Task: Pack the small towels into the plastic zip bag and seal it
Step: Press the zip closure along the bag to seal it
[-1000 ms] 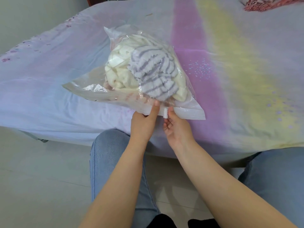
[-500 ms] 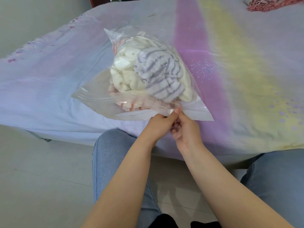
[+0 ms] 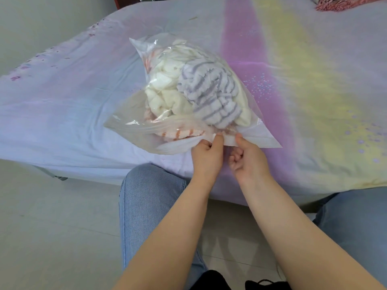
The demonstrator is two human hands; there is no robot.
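Note:
A clear plastic zip bag (image 3: pixel 129 124) lies on the bed near its front edge, bulging with small towels. Inside I see a cream towel (image 3: pixel 167 95), a white towel with grey-purple stripes (image 3: pixel 211 95) and an orange-striped towel (image 3: pixel 182 133) at the bottom. The bag's zip edge faces me. My left hand (image 3: pixel 207 155) pinches that edge between thumb and fingers near its middle. My right hand (image 3: pixel 247 158) grips the same edge just to the right, thumb on top.
The bed sheet (image 3: pixel 314 91) is pale lilac with pink and yellow bands. A red patterned cloth (image 3: pixel 343 3) lies at the far right corner. My knees in blue jeans (image 3: pixel 146 197) are by the bed's edge above a tiled floor (image 3: pixel 52 227).
My hands came together on the zip edge, then spread slightly apart along it. The bag shifted a little to the right and its mouth edge has flattened.

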